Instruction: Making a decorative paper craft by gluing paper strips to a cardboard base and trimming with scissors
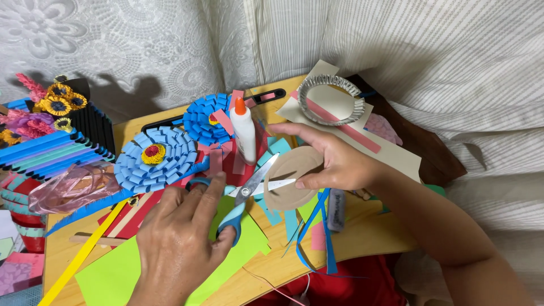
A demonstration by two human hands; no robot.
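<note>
Worktop [368,235] crowded: glue bottle [245,129], blue paper flowers [150,161] and foil dish [331,99] block centre and top of frame, bare wood only at lower right beside blue strips [317,226].

The left hand [178,238] covers part of the blue handles of the scissors [243,195], and its wrist is cut off by the bottom edge. The right hand [334,161] hides one side of the brown card disc [289,178]. The yellow strip [79,258] runs out of frame at bottom left.
</note>
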